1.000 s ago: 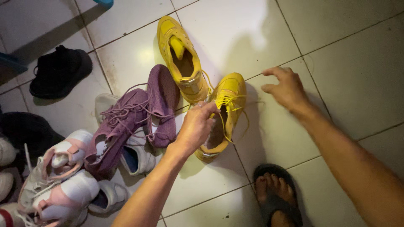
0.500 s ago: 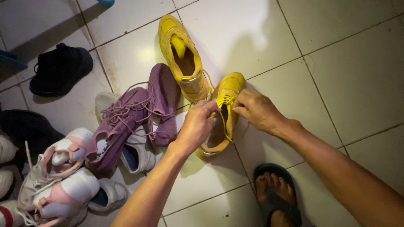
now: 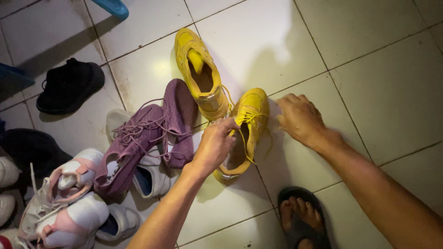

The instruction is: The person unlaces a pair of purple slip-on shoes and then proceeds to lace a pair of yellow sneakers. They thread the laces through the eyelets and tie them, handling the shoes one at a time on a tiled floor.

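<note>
While my left hand [image 3: 213, 146] pinched the lace of the nearer yellow sneaker [image 3: 243, 130] at its tongue, my right hand [image 3: 300, 119] lay just beside the shoe's toe with the fingers loosely curled, holding nothing that I could make out. That sneaker sat on the pale tiled floor [image 3: 387, 78], toe pointing away from me, its laces hanging loose over the open mouth. Its partner, the farther yellow sneaker [image 3: 199, 74], lay just above it, heel end touching or nearly touching the nearer one's toe.

To the left, two purple knit sneakers [image 3: 150, 138] sprawled with their laces tangled — one resting partly on a white shoe [image 3: 150, 177]. Lower left, a pair of pink-and-white sneakers [image 3: 69, 198] crowded the corner of the view. A black shoe [image 3: 69, 85] stood well apart, near the upper left, and a blue plastic edge [image 3: 110, 7] poked in at the top.

My foot in a dark sandal [image 3: 302, 219] showed at the bottom — near the sneaker's heel, not touching it.
</note>
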